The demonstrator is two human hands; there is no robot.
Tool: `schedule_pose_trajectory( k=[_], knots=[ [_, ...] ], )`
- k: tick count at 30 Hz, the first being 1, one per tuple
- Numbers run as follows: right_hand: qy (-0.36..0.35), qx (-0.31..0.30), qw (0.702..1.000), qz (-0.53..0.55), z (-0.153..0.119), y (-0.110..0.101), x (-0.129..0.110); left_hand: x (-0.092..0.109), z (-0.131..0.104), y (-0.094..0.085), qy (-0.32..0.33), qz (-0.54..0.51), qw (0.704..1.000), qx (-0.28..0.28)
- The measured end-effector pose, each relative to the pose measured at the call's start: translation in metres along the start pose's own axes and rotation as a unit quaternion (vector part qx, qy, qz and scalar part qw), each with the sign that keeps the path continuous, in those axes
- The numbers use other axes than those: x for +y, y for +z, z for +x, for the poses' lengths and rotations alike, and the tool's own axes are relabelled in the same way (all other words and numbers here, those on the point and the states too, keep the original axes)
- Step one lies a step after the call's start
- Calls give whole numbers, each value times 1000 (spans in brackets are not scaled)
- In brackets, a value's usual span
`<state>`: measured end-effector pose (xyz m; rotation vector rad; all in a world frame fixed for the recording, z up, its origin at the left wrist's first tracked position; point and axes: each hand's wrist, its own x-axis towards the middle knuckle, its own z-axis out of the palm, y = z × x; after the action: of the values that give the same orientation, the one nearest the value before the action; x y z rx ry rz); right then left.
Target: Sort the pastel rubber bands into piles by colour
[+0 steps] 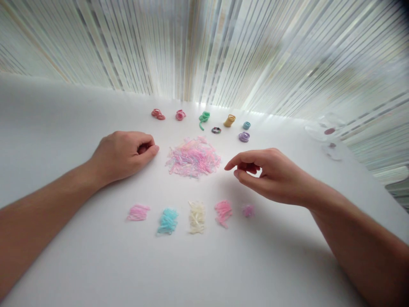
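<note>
Your left hand [124,155] rests on the smooth white table [79,264], fingers curled in; can't tell if anything's inside. Your right hand [271,175] hovers just beside the mixed pile [194,157], index and thumb apart, nothing visible between the tips. Pile is a loose, ragged mound of thin, shiny strands, mostly pink with pale blue and lilac, lying between your hands. Nearer you, a row of small sorted heaps, left to right: light pink heap [138,212], turquoise heap [168,221], cream heap [197,218], deeper pink heap [223,213], small lilac clump [248,210]. Beyond the pile: coiled soft-looking bands [204,117] in red, pink, green, mustard, blue, purple, plus a dark multicolored ring [216,130].
</note>
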<state>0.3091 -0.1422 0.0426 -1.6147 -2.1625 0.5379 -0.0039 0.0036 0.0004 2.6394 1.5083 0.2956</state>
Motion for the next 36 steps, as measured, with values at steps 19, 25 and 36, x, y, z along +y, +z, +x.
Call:
schedule_pose_trajectory(
  k=[19,25,36],
  knots=[
    [90,4,989,114,14,14,39,0,-2,-3,7,-10,1000,-5],
    [73,16,991,113,12,20,42,-1,-1,-2,3,-23,1000,-14],
    [46,30,993,103,13,28,43,-3,-2,-2,10,-24,1000,-10]
  ],
)
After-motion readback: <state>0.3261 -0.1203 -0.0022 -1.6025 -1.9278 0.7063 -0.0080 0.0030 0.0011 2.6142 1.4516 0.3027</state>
